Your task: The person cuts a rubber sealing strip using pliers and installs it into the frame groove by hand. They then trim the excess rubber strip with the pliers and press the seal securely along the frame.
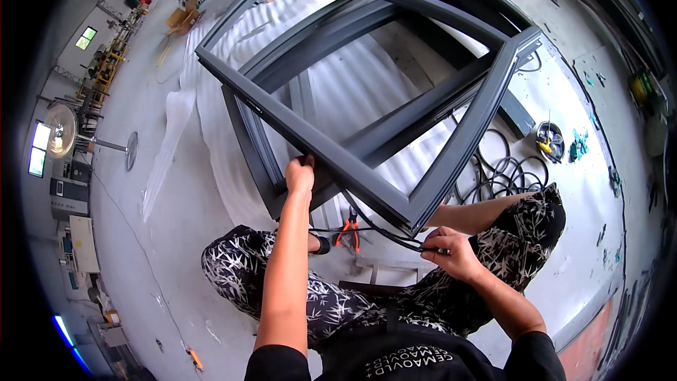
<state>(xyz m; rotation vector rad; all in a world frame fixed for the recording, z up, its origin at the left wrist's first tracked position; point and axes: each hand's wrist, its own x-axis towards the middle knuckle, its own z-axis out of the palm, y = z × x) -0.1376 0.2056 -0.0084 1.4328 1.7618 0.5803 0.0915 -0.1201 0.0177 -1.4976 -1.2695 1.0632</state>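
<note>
Likely seal-fitting: right hand point(453, 255) clamps black strip point(392, 237); left hand point(300, 176) touches grey frame point(303, 132), its grip unclear. Next probably needs steady feeding.

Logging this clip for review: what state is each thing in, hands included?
Left hand: curled at edge of upper frame
Right hand: pinching black strip
Upper frame: askew across lower frame
Black strip: bent
Black coils: loosely looped
Pliers: lying with handles spread
Container: holding yellow-handled tool
Cardboard box: open

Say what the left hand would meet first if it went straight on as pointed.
The left hand would likely first meet the dark grey, metal-looking frame rail; they seem to touch, though depth is unclear.
</note>
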